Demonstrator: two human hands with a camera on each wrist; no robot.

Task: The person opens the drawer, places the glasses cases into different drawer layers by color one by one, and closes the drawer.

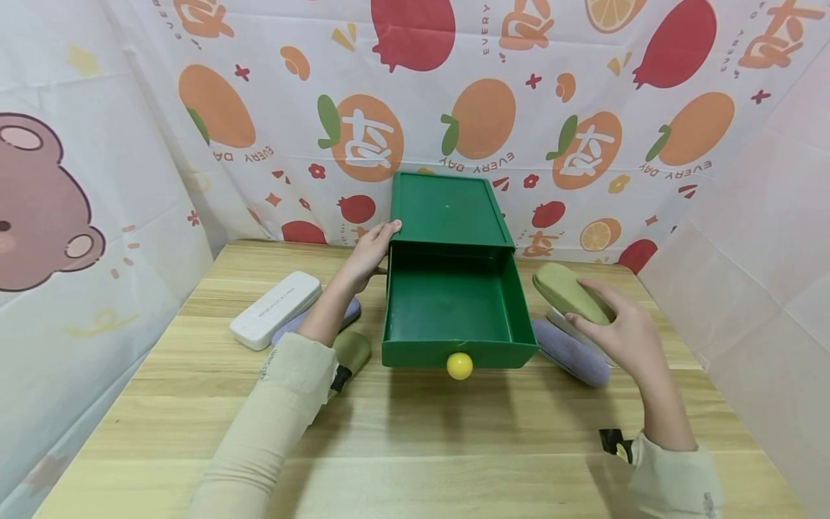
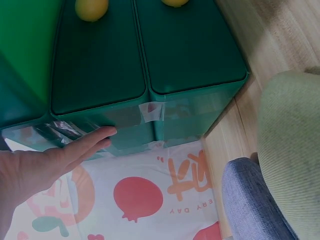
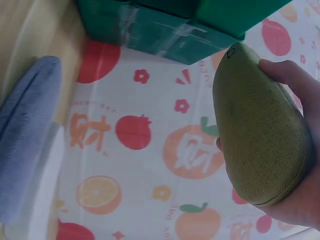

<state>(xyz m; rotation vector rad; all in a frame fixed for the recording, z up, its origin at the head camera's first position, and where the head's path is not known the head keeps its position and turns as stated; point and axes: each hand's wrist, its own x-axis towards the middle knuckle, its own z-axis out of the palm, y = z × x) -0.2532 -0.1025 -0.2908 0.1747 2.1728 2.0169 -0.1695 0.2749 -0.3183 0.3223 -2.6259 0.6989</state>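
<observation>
I see the drawer (image 1: pixel 415 354) pulled out, no case showing inside. The right hand (image 1: pixel 620 330) holds a green case (image 1: pixel 567 290) up beside it, thumb and fingers clamped on; the left hand's (image 1: pixel 369 256) straight fingers lie together against the cabinet (image 1: pixel 447 209). Five other cases (image 1: pixel 275 310) look unlifted, though the pale case (image 3: pixel 42 182) is partly hidden.

Fruit cloth (image 1: pixel 447 108) far, bear cloth (image 1: pixel 45 209) left, wood table (image 1: pixel 454 461), left white case (image 1: pixel 277 310), left purple case (image 1: pixel 351 311), right purple case (image 1: pixel 570 352)
</observation>
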